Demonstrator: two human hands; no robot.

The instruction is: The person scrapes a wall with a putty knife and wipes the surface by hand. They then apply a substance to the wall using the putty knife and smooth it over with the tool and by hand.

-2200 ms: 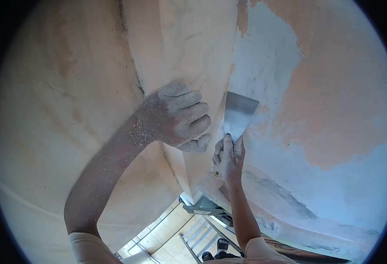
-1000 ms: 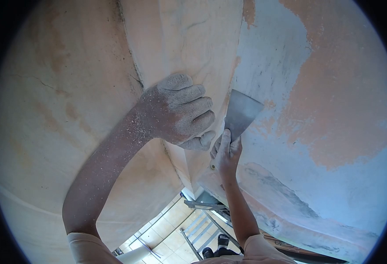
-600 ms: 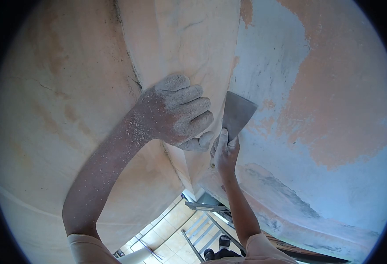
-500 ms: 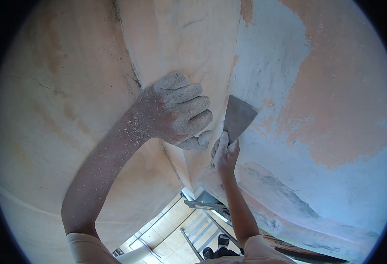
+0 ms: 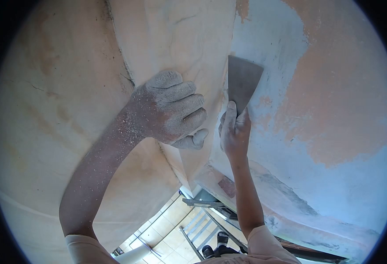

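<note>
My right hand [image 5: 236, 134] grips a putty knife [image 5: 245, 79], its wide grey blade pointing up and lying close over the wall, near the corner. The thumb lies along the base of the blade, and the handle is hidden in the fist. My left hand [image 5: 171, 110], coated in pale dust, is curled closed against the peach wall [image 5: 158, 39] left of the corner. Its fingertips are tucked out of sight, so I cannot tell whether they hold anything. Right of the corner, the wall [image 5: 268, 44] shows pale blue-white patches beside bare peach ones.
A long crack [image 5: 122, 53] runs down the wall on the left. Below are a metal ladder [image 5: 200, 229], a tiled floor [image 5: 164, 226] and my sandalled feet [image 5: 222, 237]. A ledge [image 5: 286, 211] with flaking paint slopes along the lower right.
My right hand has moved the putty knife upward along the wall beside the corner. My left hand stays closed in nearly the same place, with the view shifted slightly.
</note>
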